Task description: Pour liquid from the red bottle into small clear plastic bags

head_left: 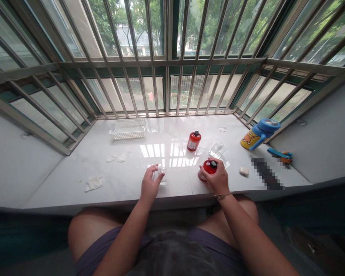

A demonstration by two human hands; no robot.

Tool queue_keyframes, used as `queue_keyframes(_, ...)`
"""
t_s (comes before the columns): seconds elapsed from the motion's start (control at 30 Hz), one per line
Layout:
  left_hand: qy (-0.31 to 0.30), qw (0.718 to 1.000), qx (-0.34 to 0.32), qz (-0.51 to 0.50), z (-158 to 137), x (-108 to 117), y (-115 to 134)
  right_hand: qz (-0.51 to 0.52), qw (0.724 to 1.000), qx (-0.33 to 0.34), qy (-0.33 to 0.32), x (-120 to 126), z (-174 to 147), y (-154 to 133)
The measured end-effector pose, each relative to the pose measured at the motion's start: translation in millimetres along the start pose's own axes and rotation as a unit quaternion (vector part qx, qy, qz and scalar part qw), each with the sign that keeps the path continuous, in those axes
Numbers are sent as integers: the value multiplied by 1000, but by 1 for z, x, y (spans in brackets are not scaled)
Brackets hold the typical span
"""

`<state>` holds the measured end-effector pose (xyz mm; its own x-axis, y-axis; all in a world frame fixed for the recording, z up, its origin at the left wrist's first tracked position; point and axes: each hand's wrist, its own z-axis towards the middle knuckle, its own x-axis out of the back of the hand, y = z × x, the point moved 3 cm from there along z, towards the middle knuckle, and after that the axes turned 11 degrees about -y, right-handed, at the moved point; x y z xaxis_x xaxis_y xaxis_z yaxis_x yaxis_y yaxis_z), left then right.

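Note:
My left hand (150, 184) is curled round a small clear square container (162, 176) standing on the white sill near its front edge. Thumb and fingers rest on its sides. To the right, my right hand (220, 177) grips a red bottle (204, 177) with a black cap, the fingers wrapped about its upper part. A second red bottle (193, 142) with a white label and black cap stands upright farther back. Just beyond my right hand lies a clear plastic piece (217, 148), partly hidden by the fingers.
A white basket (129, 134) sits back left. Crumpled tissues (94, 183) lie on the left. At the right are a blue and yellow cup (257, 136), a small whitish block (243, 171), a blurred dark object (266, 173) and a blue-orange item (280, 154). Window bars (166, 63) bound the sill.

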<state>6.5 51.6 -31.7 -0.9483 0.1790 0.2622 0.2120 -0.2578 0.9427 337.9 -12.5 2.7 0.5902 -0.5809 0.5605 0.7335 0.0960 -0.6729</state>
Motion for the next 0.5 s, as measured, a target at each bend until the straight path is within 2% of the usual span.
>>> queue_keyframes(0.2,-31,998,-28,42,-7,6,12,-3,1000,1,2,0,0,0)
queue_keyframes(0.33,-31,997,-12,63,-4,6,17,-2,1000,-1,4,0,0,0)
queue_keyframes(0.5,-26,999,13,24,-1,0,11,1,1000,1,4,0,0,0)
